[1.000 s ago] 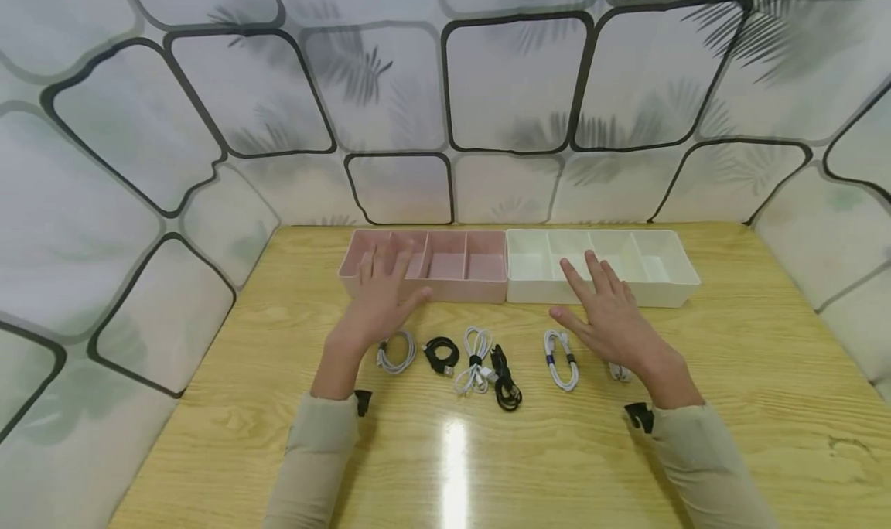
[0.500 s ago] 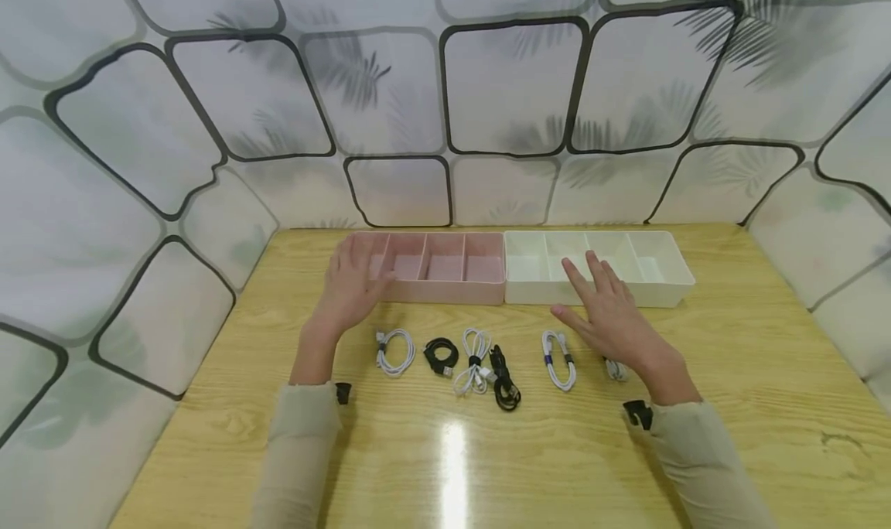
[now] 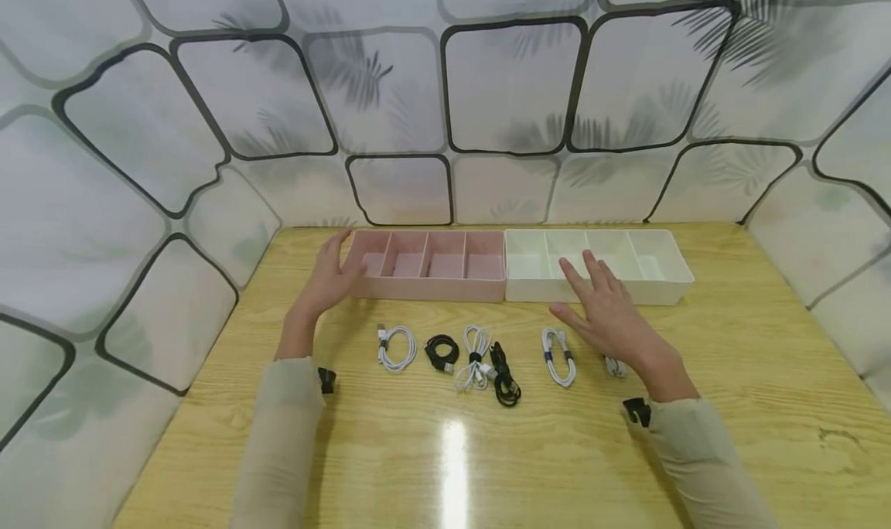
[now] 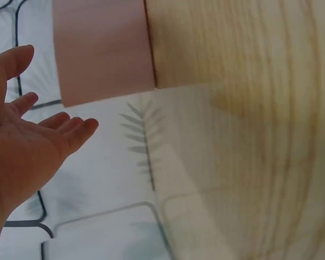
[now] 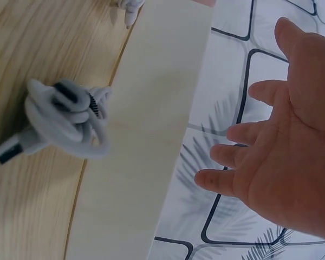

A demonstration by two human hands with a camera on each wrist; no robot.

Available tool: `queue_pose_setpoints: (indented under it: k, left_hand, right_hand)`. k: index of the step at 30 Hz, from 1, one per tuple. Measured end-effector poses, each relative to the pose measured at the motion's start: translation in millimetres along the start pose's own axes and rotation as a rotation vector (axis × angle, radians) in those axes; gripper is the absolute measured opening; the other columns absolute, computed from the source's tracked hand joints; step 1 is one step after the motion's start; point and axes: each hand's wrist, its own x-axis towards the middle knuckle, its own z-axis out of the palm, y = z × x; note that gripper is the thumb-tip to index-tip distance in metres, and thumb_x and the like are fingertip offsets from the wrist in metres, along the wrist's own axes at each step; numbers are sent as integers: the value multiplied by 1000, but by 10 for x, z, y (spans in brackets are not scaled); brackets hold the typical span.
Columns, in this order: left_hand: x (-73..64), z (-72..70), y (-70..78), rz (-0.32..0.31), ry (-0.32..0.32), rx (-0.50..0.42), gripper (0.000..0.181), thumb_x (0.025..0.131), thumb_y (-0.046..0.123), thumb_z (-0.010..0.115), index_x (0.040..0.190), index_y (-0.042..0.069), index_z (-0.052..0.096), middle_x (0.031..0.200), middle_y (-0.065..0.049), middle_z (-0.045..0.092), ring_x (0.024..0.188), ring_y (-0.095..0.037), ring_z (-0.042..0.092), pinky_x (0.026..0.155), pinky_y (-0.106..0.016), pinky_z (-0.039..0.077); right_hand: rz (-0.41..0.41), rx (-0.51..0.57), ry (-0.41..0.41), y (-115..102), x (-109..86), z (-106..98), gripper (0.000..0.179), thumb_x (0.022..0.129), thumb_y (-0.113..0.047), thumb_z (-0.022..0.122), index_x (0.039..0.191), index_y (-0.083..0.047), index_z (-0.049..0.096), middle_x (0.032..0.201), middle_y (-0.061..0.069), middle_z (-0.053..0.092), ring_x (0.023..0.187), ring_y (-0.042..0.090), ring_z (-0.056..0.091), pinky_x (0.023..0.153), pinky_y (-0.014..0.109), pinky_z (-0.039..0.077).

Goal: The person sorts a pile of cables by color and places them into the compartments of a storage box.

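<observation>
My left hand [image 3: 327,276] is spread at the left end of the pink divided box [image 3: 431,289], holding nothing. In the left wrist view its fingers [image 4: 81,132] look apart from the box wall; whether the thumb touches cannot be told. My right hand [image 3: 616,320] hovers with spread fingers over the front of the white divided box [image 3: 664,293]. Partly hidden beneath it lies a bundled white cable [image 3: 616,367], larger in the right wrist view as a knotted white cable [image 5: 67,122]. To its left is a white cable with dark ties [image 3: 559,356].
In front of the pink box lie a coiled white cable [image 3: 398,349], a coiled black cable [image 3: 442,353], a tied white cable [image 3: 476,359] and a black cable [image 3: 505,378]. The two boxes stand end to end at the back of the wooden table [image 3: 390,452], before a patterned backdrop [image 3: 511,88].
My left hand has moved left, from over the pink box to its left end, uncovering its compartments and the coiled white cable. The right hand stays nearly still.
</observation>
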Motion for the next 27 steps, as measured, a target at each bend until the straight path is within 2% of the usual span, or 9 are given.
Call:
queue_pose_setpoints:
  k: [5,9,13,18,21,23,27]
  left_hand:
    - [1,-50,-121,-74,-49,-201,71,103,20,52,159,4,11,162,-26,11,145,-49,18,115,-62,23]
    - [-19,-95,-99,-133,-81,-351,70,102,11,51,159,2,9,161,-30,10,145,-51,18,113,-63,26]
    - [-38,-94,-120,-169,-88,-448,69,100,4,48,158,0,10,159,-31,14,145,-49,21,111,-63,30]
    - [-21,-42,-286,-149,-91,-471,63,102,6,46,158,2,17,158,-28,24,140,-44,33,108,-59,37]
    - [-18,-35,-327,-129,-101,-460,60,103,7,45,157,2,21,157,-27,28,138,-42,37,106,-58,39]
    - [-29,-46,-312,-125,-110,-459,59,103,7,44,157,2,22,157,-27,27,138,-43,37,106,-58,40]
    - [-88,-95,-173,-132,-136,-477,61,102,4,44,157,-1,19,157,-30,24,139,-45,34,107,-60,37]
  right_hand:
    - [-1,6,-11,9,-25,1,77,104,-46,48,160,-7,14,161,32,1,145,55,7,112,71,13]
    - [-1,4,-6,32,-45,14,76,104,-46,48,160,-7,14,161,32,2,144,56,7,112,71,13]
    - [-2,0,2,62,-55,32,76,104,-45,48,160,-7,14,161,32,2,145,55,8,111,71,13]
    - [-2,6,5,69,-68,33,76,104,-46,48,160,-7,14,161,32,3,144,56,8,111,71,14]
    - [7,13,-3,74,-78,23,75,104,-45,47,160,-7,14,161,32,2,145,55,7,112,71,13]
    - [15,18,-10,78,-84,17,75,104,-45,47,160,-7,14,161,32,2,145,55,6,113,70,12]
    - [23,26,-18,101,-95,12,76,104,-44,48,160,-6,13,161,32,2,145,55,6,113,70,11]
